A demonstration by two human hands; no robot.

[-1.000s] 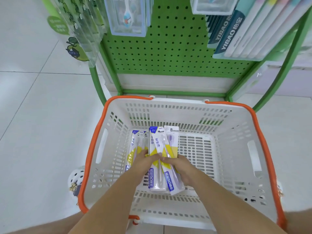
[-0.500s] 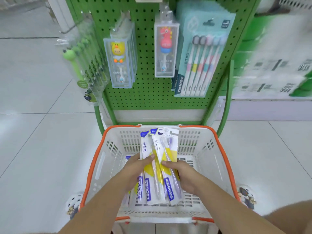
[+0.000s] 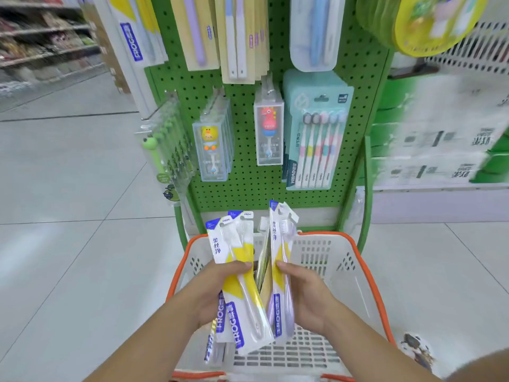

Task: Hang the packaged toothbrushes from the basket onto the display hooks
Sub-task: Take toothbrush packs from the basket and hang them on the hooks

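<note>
**Both hands lift toothbrush packs above basket**

Left hand [image 3: 217, 293] grips a fanned bunch of white-and-yellow carded toothbrush packs [image 3: 234, 274]; right hand [image 3: 305, 296] grips another white-and-yellow pack with a lilac brush [image 3: 281, 260]. Both bunches are upright above the white slotted plastic basket with orange rim [image 3: 355, 274], below the green pegboard display [image 3: 248, 186].
</note>
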